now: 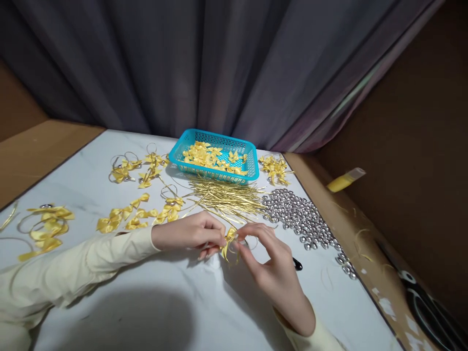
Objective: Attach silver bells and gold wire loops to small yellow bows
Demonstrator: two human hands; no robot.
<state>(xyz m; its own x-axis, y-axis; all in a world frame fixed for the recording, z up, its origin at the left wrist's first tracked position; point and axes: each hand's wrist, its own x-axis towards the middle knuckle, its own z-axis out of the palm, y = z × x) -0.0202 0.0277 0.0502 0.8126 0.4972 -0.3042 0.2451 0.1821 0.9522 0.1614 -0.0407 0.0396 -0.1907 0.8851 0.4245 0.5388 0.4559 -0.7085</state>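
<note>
Head view
Backdrop: a grey-purple curtain (226,63) hangs behind a white marbled counter (153,297), with brown cardboard walls on both sides.
Left hand: the left hand (190,233) comes in from the left in a cream sleeve, its fingertips pinched on a small yellow ribbon bow (229,240).
Right hand: the right hand (268,263) comes up from below right, thumb and forefinger closed on the same bow from the other side.
Bow: held between the two hands just above the counter, near its middle; a thin gold loop shows at its right.
Basket: a turquoise basket (252,168) at the far edge holds more yellow bows.
Gold strips: a heap of gold wire strips (226,197) lies just in front of the basket.
Beads: silver beads (303,217) are spread to the right of the strips.
Finished bows: yellow bows with loops (127,168) lie scattered on the left.
Pen: a black tip (297,264) shows just behind the right hand.
Scissors: black scissors (424,302) lie on the cardboard at far right.
</note>
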